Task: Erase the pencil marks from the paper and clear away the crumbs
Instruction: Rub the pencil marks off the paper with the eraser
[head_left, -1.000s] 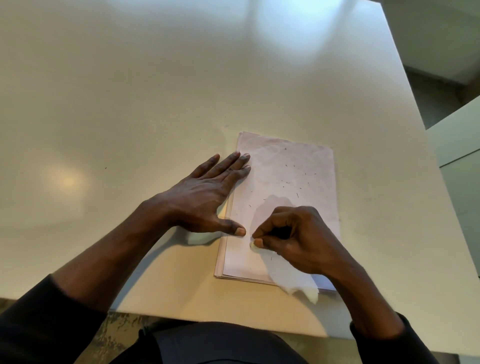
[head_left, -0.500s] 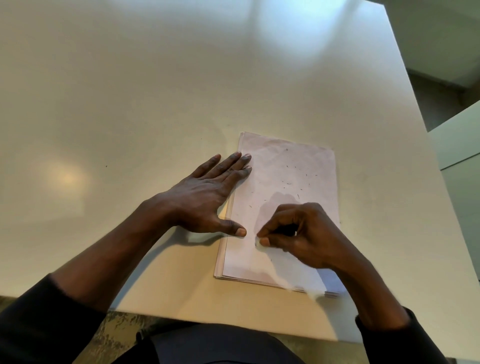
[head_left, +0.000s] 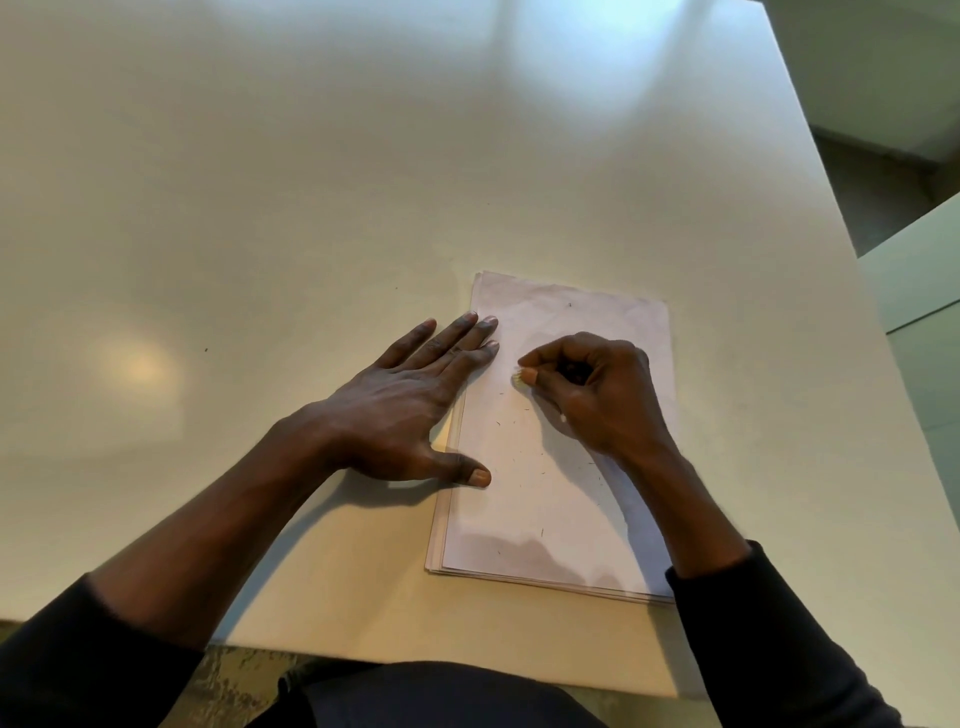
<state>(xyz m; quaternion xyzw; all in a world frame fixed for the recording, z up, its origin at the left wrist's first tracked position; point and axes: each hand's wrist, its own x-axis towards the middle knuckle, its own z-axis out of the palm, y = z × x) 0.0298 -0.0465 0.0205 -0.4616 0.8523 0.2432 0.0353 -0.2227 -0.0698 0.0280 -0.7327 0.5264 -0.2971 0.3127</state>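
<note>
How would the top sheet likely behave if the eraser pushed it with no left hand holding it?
The top sheet looks thin and faintly wrinkled, so it would probably buckle. It lies loose on a paper stack, so it may slide. The left hand pressing its edge suggests that.

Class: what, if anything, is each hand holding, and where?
Right hand pinches a small eraser between thumb and forefinger, one end showing; left hand holds nothing.

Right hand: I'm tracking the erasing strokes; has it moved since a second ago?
Yes. The right hand slid up the paper, from its near half toward its far edge.
</note>
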